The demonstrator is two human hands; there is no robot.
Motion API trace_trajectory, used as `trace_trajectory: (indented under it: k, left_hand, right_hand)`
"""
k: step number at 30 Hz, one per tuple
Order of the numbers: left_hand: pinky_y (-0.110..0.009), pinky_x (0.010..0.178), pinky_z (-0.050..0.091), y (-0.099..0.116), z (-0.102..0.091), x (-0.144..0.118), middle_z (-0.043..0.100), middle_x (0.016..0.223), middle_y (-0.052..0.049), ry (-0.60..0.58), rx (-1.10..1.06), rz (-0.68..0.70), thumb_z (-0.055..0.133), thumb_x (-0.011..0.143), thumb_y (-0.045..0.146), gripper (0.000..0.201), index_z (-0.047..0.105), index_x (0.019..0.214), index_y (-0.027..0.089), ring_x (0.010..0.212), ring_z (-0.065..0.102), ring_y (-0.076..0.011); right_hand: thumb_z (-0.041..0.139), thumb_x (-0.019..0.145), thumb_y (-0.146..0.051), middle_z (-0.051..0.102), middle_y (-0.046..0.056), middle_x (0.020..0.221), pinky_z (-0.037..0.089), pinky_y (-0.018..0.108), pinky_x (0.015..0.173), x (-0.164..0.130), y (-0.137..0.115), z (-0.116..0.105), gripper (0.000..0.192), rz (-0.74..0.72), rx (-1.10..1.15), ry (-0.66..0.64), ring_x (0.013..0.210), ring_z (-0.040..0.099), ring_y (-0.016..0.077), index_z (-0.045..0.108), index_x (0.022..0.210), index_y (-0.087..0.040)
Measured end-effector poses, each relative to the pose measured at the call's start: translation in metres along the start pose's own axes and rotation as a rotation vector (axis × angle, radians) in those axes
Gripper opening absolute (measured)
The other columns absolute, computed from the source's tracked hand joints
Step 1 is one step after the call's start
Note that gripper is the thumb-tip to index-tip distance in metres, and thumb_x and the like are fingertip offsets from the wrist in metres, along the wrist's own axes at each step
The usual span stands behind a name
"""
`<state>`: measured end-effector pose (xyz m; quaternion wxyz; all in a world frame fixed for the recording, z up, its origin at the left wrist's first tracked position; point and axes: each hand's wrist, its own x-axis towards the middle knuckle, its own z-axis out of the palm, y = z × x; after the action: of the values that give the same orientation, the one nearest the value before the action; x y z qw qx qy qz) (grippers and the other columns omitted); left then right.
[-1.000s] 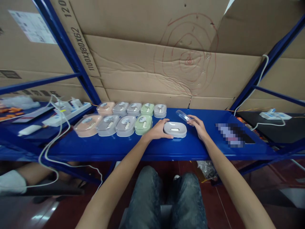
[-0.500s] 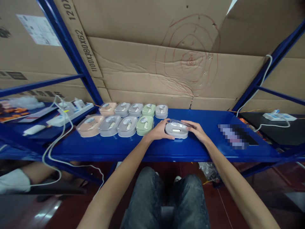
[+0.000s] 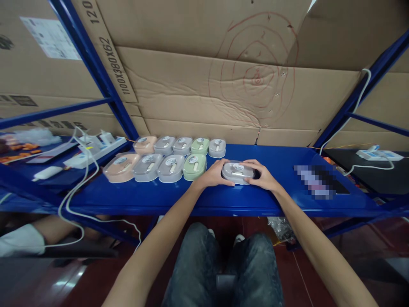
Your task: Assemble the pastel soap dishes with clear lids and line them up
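Observation:
A grey lunch box (image 3: pixel 238 172) with a clear lid rests on the blue shelf in front of me. A white oblong piece and a round sticker show on its top. My left hand (image 3: pixel 214 174) curves around the left end of the box, its thumb along the front. Around the right end is my right hand (image 3: pixel 262 176), with the thumb at the front and fingers over the back edge. To the left stand two rows of similar lidded boxes, including a peach box (image 3: pixel 119 168), a green box (image 3: pixel 194 167) and a grey box (image 3: pixel 217 148).
The blue shelf (image 3: pixel 179 199) ends just before my knees. A phone-like dark object (image 3: pixel 337 181), partly pixelated, lies on the right. Cardboard (image 3: pixel 179 91) walls the back. A power strip (image 3: pixel 78 158) and white cables (image 3: pixel 64 204) are at left, near another person's arm (image 3: pixel 56 232).
The clear lid was tilted up at the back and now lies level on the grey box. My right hand has come down from the lid's back edge to the box's right end.

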<state>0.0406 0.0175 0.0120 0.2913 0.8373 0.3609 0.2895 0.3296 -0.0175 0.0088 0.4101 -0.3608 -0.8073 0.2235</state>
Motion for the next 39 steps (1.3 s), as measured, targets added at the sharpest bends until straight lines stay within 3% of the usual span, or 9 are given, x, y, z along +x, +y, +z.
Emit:
trace_trajectory:
  k: [31,34,37,39]
  left_hand:
    - [-0.054,0.116,0.049,0.0027,0.0023,-0.0001,0.064,0.136,-0.013,0.009,-0.012,-0.010,0.102,0.063,0.052,0.090,0.061,0.137,0.021,0.134,0.059,-0.0405]
    - [-0.058,0.120,0.046,0.0012,0.0031,-0.0004,0.062,0.144,-0.015,0.002,-0.007,-0.015,0.102,0.064,0.053,0.097,0.058,0.145,0.022,0.139,0.056,-0.0424]
    - [-0.060,0.127,0.040,0.0008,0.0034,-0.0012,0.051,0.163,-0.018,-0.007,-0.015,-0.011,0.101,0.064,0.056,0.115,0.046,0.160,0.025,0.152,0.047,-0.0448]
    - [-0.058,0.130,0.037,0.0005,0.0032,-0.0017,0.046,0.169,-0.018,-0.018,-0.013,0.015,0.100,0.067,0.056,0.116,0.043,0.163,0.025,0.156,0.043,-0.0437]
  right_hand:
    - [0.082,0.095,-0.052,0.063,0.010,0.152,0.049,0.057,0.123,-0.0009,-0.0002,0.0034,0.056,-0.047,-0.092,-0.033,0.143,0.062,0.0351,0.073,0.148,-0.035]
    - [0.083,0.094,-0.051,0.063,0.011,0.152,0.048,0.057,0.124,-0.0014,0.0002,0.0037,0.057,-0.031,-0.071,-0.028,0.143,0.062,0.0351,0.073,0.148,-0.034]
    - [0.084,0.093,-0.051,0.063,0.011,0.153,0.048,0.057,0.124,-0.0017,0.0015,0.0039,0.059,-0.033,-0.062,-0.029,0.144,0.062,0.0353,0.073,0.149,-0.034]
    - [0.084,0.093,-0.051,0.063,0.011,0.154,0.048,0.057,0.123,-0.0018,0.0028,0.0043,0.060,-0.046,-0.061,-0.029,0.144,0.062,0.0358,0.072,0.149,-0.033]
